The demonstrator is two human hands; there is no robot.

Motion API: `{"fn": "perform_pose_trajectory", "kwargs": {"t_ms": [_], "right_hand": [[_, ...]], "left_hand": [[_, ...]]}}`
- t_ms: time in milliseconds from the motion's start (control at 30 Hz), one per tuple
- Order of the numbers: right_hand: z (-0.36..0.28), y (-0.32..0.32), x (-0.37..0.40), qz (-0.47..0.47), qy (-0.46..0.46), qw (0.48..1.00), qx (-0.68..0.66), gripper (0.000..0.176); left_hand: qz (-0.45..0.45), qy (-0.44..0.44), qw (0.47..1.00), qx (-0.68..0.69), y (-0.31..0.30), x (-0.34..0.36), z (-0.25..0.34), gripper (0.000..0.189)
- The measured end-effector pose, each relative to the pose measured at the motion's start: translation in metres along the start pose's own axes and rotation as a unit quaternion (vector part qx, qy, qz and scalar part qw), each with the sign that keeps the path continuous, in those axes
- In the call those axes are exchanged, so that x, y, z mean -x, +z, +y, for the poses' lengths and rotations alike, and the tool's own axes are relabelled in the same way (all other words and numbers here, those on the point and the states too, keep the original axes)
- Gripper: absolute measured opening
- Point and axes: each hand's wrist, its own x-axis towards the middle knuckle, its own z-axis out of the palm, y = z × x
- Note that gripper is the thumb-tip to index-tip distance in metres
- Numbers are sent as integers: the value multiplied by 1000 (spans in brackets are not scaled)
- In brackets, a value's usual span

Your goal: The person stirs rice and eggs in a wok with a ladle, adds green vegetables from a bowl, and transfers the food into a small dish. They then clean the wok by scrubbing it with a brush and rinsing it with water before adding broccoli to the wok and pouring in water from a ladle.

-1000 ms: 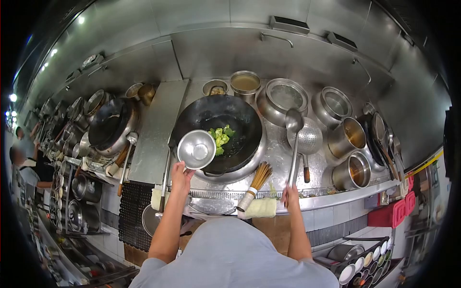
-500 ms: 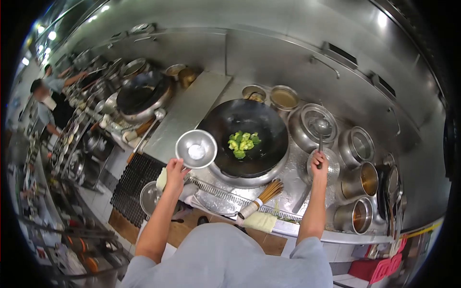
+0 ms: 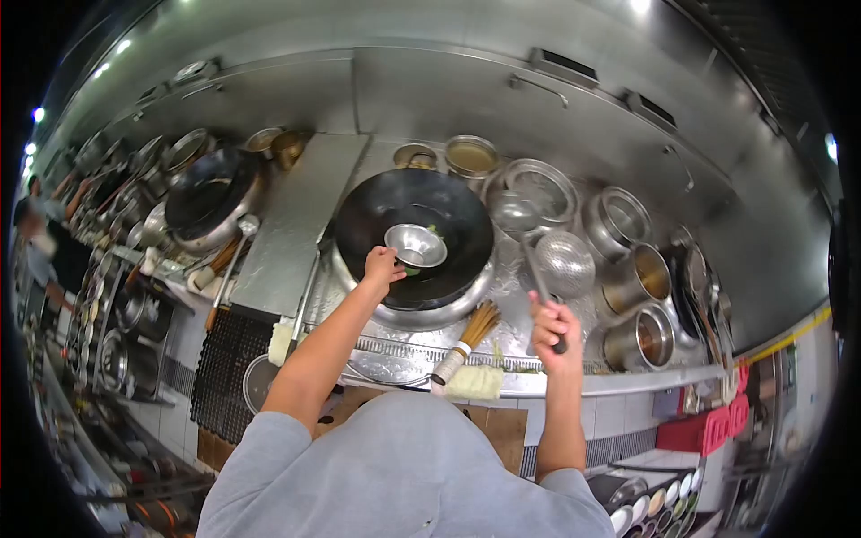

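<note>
- Stainless steel range runs under a steel back wall, with pots crowded to the right and a second wok off to the left.
- A black wok sits dead centre.
- The left hand is reaching in, fingers pinched on the rim of a small steel bowl, which is down inside the black wok.
- The right hand is clenched round the handle of a ladle, whose cup hangs by a steel basin.

Black wok, silver bowl & ladle, grey shirt, red bins rt.
</note>
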Motion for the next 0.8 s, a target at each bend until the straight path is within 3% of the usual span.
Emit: {"fn": "perform_pose_trajectory", "kwargs": {"t_ms": [100,233,300,333,367,400,433,500,533,567,633,700,800], "right_hand": [[34,-4,15,25,44,998,-28,25],[61,-17,18,75,62,992,80,25],[65,-23,21,95,37,965,242,27],[73,-29,22,97,37,965,240,27],[84,-37,24,163,-19,908,386,28],[93,-47,27,224,-70,821,520,29],[97,-61,31,226,-64,822,519,29],[99,-103,30,303,-125,729,601,35],[96,-139,30,316,-174,642,676,42],[92,-168,34,315,-171,646,674,42],[84,-210,43,354,-223,410,811,51],[84,-228,54,381,-184,408,809,53],[88,-258,67,420,-124,404,803,56]], "left_hand": [[-22,-37,998,-44,22,-23,-3,18],[-30,-89,990,-101,44,-38,-2,17],[-65,24,956,-285,48,-46,1,12],[-72,110,881,-454,49,-42,15,12],[-71,109,882,-454,48,-36,25,12],[-27,301,792,-531,45,-28,32,11],[17,473,660,-584,40,-19,38,11],[-15,521,586,-620,33,-8,66,11],[-7,568,531,-629,30,4,82,13],[-8,566,529,-633,25,13,94,13],[-4,648,435,-625,18,20,115,13],[14,672,427,-605,7,16,120,12],[151,648,532,-523,-12,10,114,5]]}}
